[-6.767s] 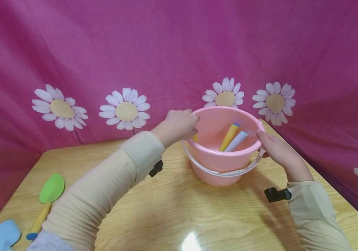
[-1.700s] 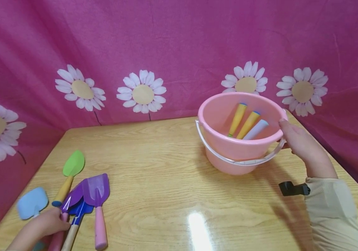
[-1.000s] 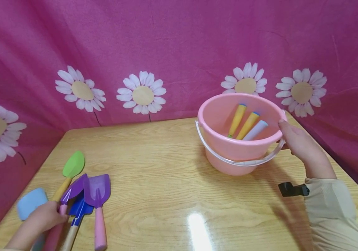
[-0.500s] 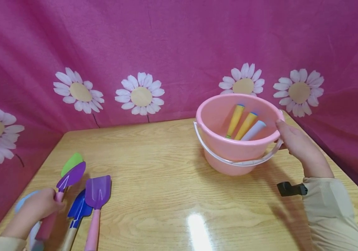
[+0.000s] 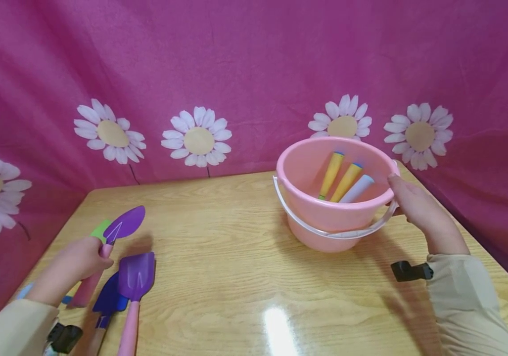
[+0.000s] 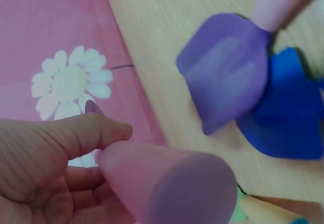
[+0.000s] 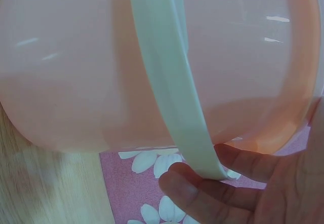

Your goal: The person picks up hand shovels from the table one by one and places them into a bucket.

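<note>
My left hand (image 5: 77, 262) grips the pink handle (image 6: 152, 178) of a purple-bladed garden trowel (image 5: 124, 223), raised over the left side of the table with its blade pointing away from me. Across at the right, my right hand (image 5: 423, 210) holds the pink bucket (image 5: 325, 212) by its rim, thumb over the edge. In the right wrist view its fingers (image 7: 187, 183) curl near the end of the white bail (image 7: 172, 82). Inside the bucket stand two yellow handles (image 5: 347, 183) and one pale blue handle (image 5: 357, 189); their lower ends are hidden.
On the wooden table (image 5: 218, 277) below my left hand lie a purple shovel (image 5: 137, 277) with a pink handle and a blue shovel (image 5: 109, 296). A green trowel (image 5: 101, 231) and a light blue tool (image 5: 24, 291) are mostly hidden. Flowered pink cloth (image 5: 254, 74) hangs behind.
Earlier my left hand was at the bucket, where a second yellow handle now stands. Since then it has gripped the purple trowel among the tools and lifted it forward and right.
</note>
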### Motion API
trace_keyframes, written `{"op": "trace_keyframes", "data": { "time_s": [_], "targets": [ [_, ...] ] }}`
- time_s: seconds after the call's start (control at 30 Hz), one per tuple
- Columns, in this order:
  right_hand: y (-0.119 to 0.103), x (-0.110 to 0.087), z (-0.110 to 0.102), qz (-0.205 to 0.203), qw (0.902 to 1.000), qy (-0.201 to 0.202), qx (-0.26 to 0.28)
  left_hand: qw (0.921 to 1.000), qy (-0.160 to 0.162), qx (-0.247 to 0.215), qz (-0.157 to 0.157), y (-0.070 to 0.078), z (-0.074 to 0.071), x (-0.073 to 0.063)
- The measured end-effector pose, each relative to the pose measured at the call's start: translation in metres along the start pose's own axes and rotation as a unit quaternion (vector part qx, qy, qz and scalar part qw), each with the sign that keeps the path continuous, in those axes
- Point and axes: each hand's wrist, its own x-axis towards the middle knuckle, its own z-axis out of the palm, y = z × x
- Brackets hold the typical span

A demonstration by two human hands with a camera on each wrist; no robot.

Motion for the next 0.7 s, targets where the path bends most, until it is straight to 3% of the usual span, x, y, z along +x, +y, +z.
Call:
{"op": "trace_keyframes", "data": {
  "time_s": [0.27, 0.7],
  "targets": [
    [-0.002, -0.002, 0.0, 0.001, 1.0, 0.001, -0.001, 0.9997, 0.011, 0.004, 0.024, 0.02, -0.008, 0.009],
    [0.0, -0.002, 0.002, -0.004, 0.9999, 0.01, -0.004, 0.998, 0.034, 0.008, 0.052, 0.052, -0.032, 0.023]
  ]
}}
